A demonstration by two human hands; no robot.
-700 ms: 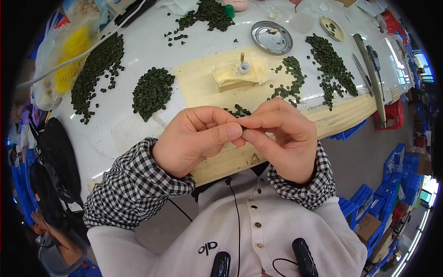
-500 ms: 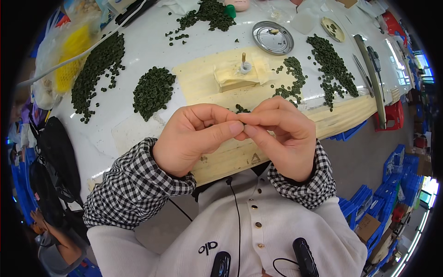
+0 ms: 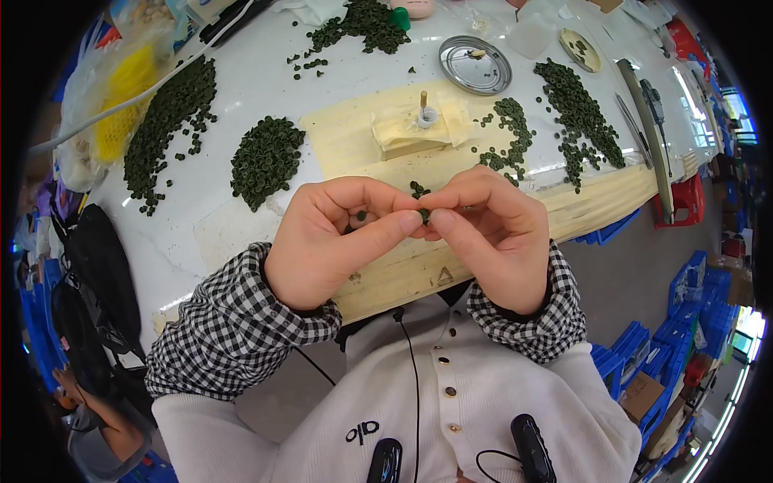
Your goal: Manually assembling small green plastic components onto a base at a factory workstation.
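Between the thumb and forefinger tips of both my hands sits a small dark green round piece (image 3: 423, 216). My left hand (image 3: 330, 233) pinches it from the left, and my right hand (image 3: 495, 233) from the right. A second green piece (image 3: 361, 216) shows in the curl of my left fingers. Just beyond my fingertips, a few loose green pieces (image 3: 418, 188) lie on the tan-papered board edge. Farther off stands a block wrapped in pale yellow paper (image 3: 403, 143), carrying a small white cup (image 3: 427, 117) with a stick upright in it.
Heaps of green pieces lie at left (image 3: 268, 161), far left (image 3: 173, 121), far middle (image 3: 370, 28) and right (image 3: 580, 113). Behind the block is a round metal lid (image 3: 475, 76). Tweezers (image 3: 634, 125) and a long bar (image 3: 648, 137) rest at the right edge. Another person's arm (image 3: 101, 414) shows lower left.
My fingertips have parted slightly, so the green piece between them now shows. The second piece in my left hand has come into clearer view.
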